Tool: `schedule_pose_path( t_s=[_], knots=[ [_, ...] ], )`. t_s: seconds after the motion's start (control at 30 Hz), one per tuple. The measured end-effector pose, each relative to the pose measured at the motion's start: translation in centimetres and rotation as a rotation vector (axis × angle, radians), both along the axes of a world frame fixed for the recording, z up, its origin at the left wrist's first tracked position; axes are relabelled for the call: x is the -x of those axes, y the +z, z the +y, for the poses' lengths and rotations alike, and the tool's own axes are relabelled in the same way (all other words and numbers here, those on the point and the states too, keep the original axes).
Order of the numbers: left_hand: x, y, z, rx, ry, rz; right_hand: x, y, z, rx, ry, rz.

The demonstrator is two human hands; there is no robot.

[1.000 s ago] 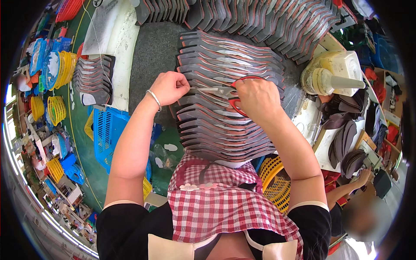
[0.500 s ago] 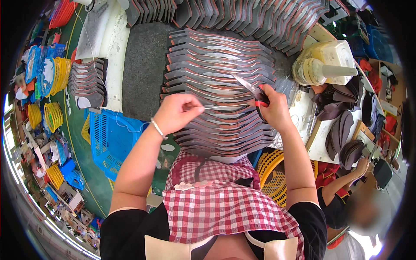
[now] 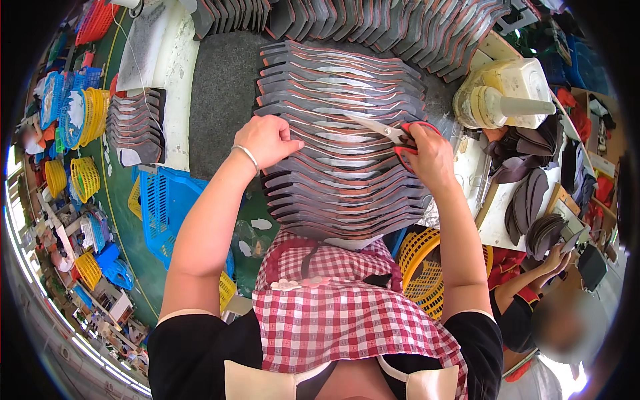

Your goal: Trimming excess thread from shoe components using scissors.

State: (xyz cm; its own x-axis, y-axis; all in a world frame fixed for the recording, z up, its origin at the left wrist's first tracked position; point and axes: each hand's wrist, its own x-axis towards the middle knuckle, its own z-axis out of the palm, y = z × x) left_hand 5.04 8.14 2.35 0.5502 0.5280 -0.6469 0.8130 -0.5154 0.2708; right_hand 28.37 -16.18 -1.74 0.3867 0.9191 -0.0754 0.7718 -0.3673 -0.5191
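The right hand [image 3: 430, 157], right of centre, grips red-handled scissors [image 3: 381, 127], blades directed to the upper left over the overlapped grey pieces [image 3: 343, 181] at centre frame. The left hand [image 3: 267, 141] is at the left edge of these pieces, fingers curled against the thumb; whether anything is pinched cannot be determined. Containers: yellow basket [image 3: 427, 285], lower right of centre, contents indistinct; large blue basket [image 3: 153, 215], left of centre; nested yellow baskets [image 3: 98, 119], upper left; cream plastic vessel [image 3: 530, 73], upper right, contents not discernible.
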Motion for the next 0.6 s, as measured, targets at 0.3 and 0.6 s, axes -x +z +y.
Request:
schedule_pose_path(
  t_s=[0.3,0.6],
  knots=[
    [3.3,-0.6,2.4,0.243,0.036,-0.271,5.1,5.8,5.3,-0.035,0.265,-0.174],
    [5.0,-0.2,1.0,0.153,0.233,-0.437,5.3,6.1,6.4,0.092,0.245,-0.044]
  ],
)
